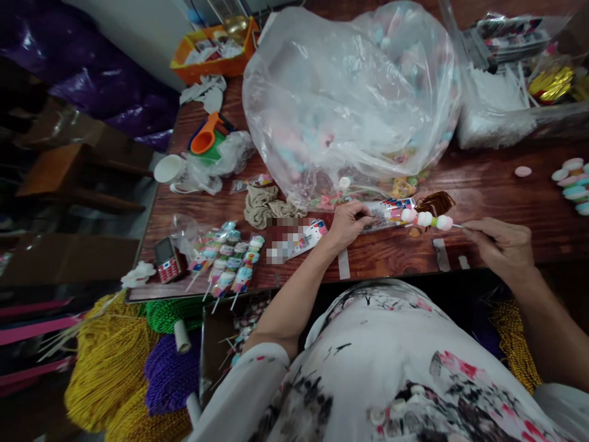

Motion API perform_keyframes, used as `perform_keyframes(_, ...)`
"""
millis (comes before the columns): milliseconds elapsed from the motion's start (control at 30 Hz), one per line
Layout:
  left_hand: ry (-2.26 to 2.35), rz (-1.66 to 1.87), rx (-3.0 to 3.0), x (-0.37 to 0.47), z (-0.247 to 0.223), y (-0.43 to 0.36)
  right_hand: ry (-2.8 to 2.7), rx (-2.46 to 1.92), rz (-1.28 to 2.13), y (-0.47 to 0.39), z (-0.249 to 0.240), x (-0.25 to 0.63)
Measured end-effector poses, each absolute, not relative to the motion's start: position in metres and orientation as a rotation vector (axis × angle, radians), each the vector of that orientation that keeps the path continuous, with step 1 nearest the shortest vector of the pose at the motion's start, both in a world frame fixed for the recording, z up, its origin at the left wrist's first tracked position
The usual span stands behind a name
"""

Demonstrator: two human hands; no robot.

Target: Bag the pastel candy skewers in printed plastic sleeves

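My right hand (502,247) pinches the thin white stick of a marshmallow skewer (425,219), threaded with pink and white pieces. The skewer points left, and its far end lies at or inside the open end of a clear printed wrapper (378,212). Closed on the left part of that wrapper is my left hand (348,222). Whether more wrappers lie beneath this one is hard to tell. Left of my left hand are more printed wrappers (315,230), partly blurred out. Several wrapped marshmallow skewers (230,261) rest near the table's front left edge.
A big clear bag (340,92) of pastel marshmallows fills the table's back middle. White sticks (497,104) fill a bin at the back right. Loose marshmallow skewers (575,184) lie far right. A beige cloth (267,207), a mobile phone (168,261) and an orange basket (184,72) are leftward.
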State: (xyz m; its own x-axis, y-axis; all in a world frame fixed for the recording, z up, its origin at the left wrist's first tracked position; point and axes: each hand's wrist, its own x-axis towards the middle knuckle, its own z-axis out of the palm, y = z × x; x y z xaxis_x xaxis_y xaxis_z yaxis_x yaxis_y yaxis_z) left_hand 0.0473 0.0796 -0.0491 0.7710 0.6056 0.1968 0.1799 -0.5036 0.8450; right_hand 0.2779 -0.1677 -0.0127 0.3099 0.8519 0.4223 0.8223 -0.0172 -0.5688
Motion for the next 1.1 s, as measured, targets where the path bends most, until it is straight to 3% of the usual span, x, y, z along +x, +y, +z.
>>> perform_keyframes(133, 0.549, 0.593, 2.127, 0.047, -0.049, 0.08, -1.648, -1.802, -0.033, -0.167, -0.013, 0.28)
perform_keyframes(333, 0.473, 0.57, 2.231, 0.046, -0.049, 0.079, -1.975, -1.87, -0.51, -0.16, 0.006, 0.281)
perform_keyframes(500, 0.423, 0.549, 2.241, 0.045, -0.049, 0.078, -2.107, -1.805, -0.653, -0.146, 0.01, 0.27)
perform_keyframes(1100, 0.437, 0.625, 2.205, 0.043, -0.056, 0.076, -1.672, -1.885, -0.131, -0.152, -0.014, 0.252)
